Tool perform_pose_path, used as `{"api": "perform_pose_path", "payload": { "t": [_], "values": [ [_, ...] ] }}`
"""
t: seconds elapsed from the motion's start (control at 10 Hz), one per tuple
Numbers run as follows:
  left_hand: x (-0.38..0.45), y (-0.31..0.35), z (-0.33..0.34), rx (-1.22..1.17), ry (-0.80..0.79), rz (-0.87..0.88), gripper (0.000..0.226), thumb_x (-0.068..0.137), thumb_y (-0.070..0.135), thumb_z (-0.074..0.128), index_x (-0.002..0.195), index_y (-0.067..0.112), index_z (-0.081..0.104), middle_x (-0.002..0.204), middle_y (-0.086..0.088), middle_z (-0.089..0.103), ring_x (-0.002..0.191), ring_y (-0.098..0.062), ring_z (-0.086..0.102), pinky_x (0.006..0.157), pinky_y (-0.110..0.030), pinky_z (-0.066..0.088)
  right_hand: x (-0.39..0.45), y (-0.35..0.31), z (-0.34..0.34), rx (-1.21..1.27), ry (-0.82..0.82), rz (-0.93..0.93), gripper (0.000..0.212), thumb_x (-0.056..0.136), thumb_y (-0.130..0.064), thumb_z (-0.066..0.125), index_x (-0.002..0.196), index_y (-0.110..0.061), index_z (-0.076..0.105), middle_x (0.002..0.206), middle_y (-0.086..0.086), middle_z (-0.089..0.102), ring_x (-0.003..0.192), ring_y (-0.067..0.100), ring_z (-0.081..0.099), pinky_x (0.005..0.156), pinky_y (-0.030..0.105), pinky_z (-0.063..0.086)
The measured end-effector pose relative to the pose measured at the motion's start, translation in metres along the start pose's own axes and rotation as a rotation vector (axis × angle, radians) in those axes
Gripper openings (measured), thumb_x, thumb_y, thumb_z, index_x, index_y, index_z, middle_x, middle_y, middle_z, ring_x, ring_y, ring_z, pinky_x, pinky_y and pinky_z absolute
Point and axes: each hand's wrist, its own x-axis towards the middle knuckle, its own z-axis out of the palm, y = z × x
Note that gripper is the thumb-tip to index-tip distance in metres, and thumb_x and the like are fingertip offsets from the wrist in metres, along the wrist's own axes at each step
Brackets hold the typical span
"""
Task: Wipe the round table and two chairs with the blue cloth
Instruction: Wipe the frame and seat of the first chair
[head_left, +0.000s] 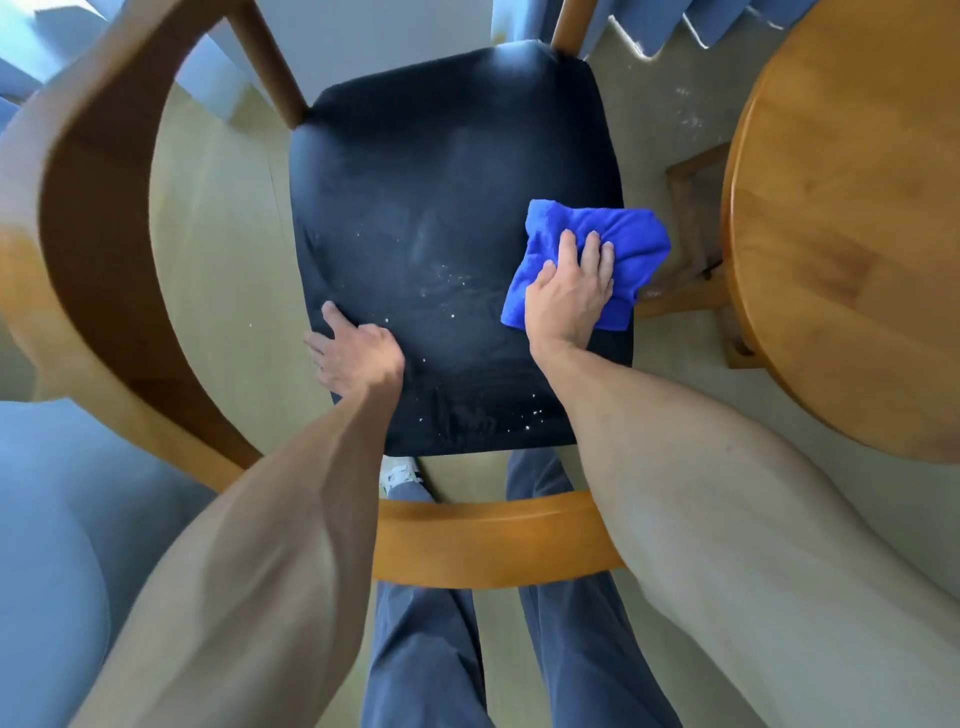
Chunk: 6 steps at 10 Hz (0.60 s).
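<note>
While I lean over the chair, here is how things lie, from my left across to my right.
Chair frame: the curved wooden back (98, 218) sweeps round on my left, blurred at its edge.
Left hand: my left hand (353, 353) rests on the near left edge of the dark seat (441, 171), fingers curling over the side; I judge it is steadying the chair.
Crumbs: pale specks (452, 275) lie scattered across the middle and near part of the seat, not yet wiped.
Right hand: my right hand (571, 291) lies flat on the blue cloth (628, 244), fingers spread and pressing it down; it grips nothing.
Cloth: bunched at the seat's right edge, partly overhanging. It looks soft, light and limp, so I judge a flat palm on its middle drives it best.
Counter: the round wooden counter (852, 218) stands just beside the chair on my right.
</note>
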Motion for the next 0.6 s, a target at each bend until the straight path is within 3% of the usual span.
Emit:
{"api": "perform_pose_path", "payload": {
  "t": [0.2,0.3,0.4,0.6],
  "values": [
    [0.009,-0.019,-0.019,-0.128,-0.080,-0.199,0.048,0.096,0.025,0.038,0.143,0.015,0.036,0.142,-0.019,0.043,0.130,-0.038,0.043,0.106,-0.047,0.033,-0.019,-0.014,0.009,0.099,0.048,-0.074,0.043,0.093,0.001,0.042,0.132,-0.009,0.056,0.140,0.008,0.054,0.139,0.027,0.035,0.112,0.038,0.031],
    [0.014,-0.037,-0.019,-0.292,-0.159,-0.338,0.056,0.099,0.026,0.038,0.151,0.009,0.027,0.153,-0.017,0.034,0.138,-0.036,0.037,0.110,-0.045,0.032,-0.042,-0.032,0.018,0.174,0.044,-0.157,0.040,0.087,0.009,0.041,0.119,-0.002,0.064,0.124,0.011,0.065,0.129,0.028,0.045,0.108,0.035,0.035],
    [0.027,-0.049,-0.021,-0.394,-0.194,-0.398,0.057,0.102,0.028,0.034,0.153,0.007,0.024,0.156,-0.015,0.032,0.140,-0.032,0.036,0.111,-0.042,0.033,-0.067,-0.058,0.030,0.243,-0.016,-0.299,0.041,0.085,0.011,0.044,0.117,0.000,0.067,0.124,0.015,0.066,0.126,0.032,0.049,0.108,0.037,0.038],
    [0.047,-0.047,-0.045,-0.308,-0.129,-0.287,0.043,0.105,0.019,0.026,0.144,0.005,0.038,0.146,-0.015,0.043,0.132,-0.030,0.043,0.102,-0.035,0.036,-0.093,-0.121,0.053,0.265,-0.199,-0.561,0.043,0.081,0.014,0.044,0.116,-0.001,0.067,0.120,0.016,0.066,0.122,0.035,0.052,0.107,0.045,0.039]
  ]
}}
